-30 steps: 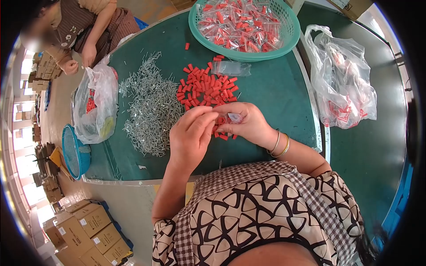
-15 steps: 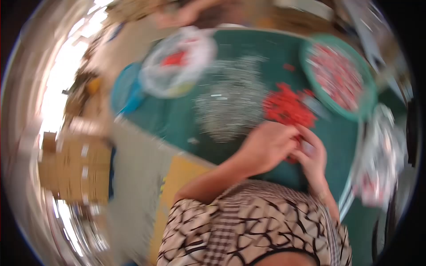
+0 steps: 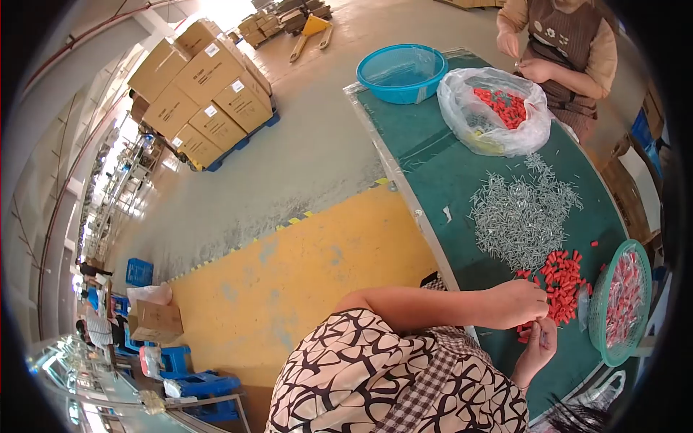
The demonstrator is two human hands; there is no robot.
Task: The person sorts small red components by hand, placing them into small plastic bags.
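My left hand [image 3: 518, 304] reaches across from the left, its fingers pinched together. Just below, my right hand [image 3: 538, 348] is closed too, and the fingertips of both hands meet. Whatever they hold is too small and covered to make out. A pile of small red plastic pieces [image 3: 563, 278] lies right beside my hands, with a few more under them. Beyond it spreads a heap of thin silvery metal pins or screws [image 3: 521, 216]. At the right, a green basket [image 3: 598, 328] holds clear packets with red pieces.
A clear plastic bag [image 3: 456, 119] of red pieces and a blue basin [image 3: 367, 81] stand at the green table's [image 3: 433, 162] far end. A co-worker [image 3: 563, 43] is at the far side, hands close together. Stacked cartons [image 3: 191, 90] rest on a pallet across the floor.
The view has swung left and sharpened, so the table now appears further right and more floor shows. My hands stay together beside the red pile.
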